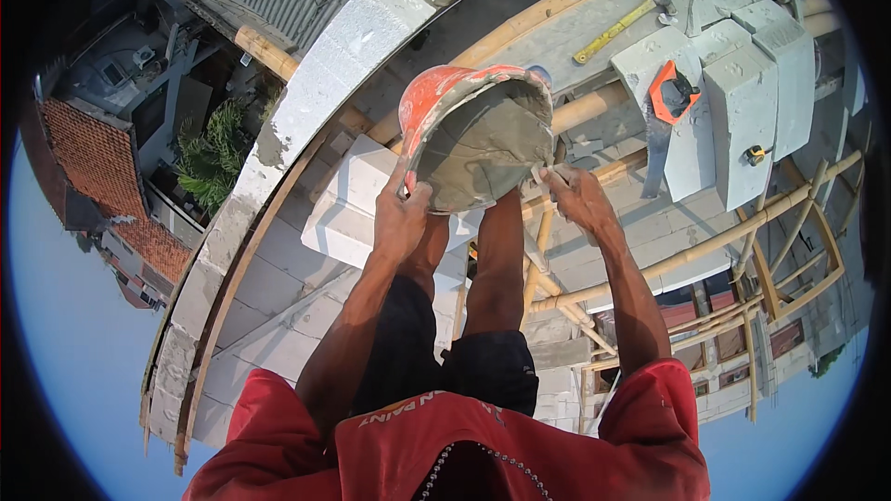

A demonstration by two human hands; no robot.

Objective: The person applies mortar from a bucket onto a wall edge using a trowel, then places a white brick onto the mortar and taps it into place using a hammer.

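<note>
A bucket [478,134] holding mortar [483,153] is gripped at its rim between the two hands, the left hand [401,213] on its left side and the right hand [574,195] on its right. A block wall [306,93] is seen to the left of the bucket. To the right, stacked blocks [742,93] are set on a bamboo scaffold [742,232], with a saw [670,97] laid against them. A hammer [617,28] is laid behind the blocks.
</note>
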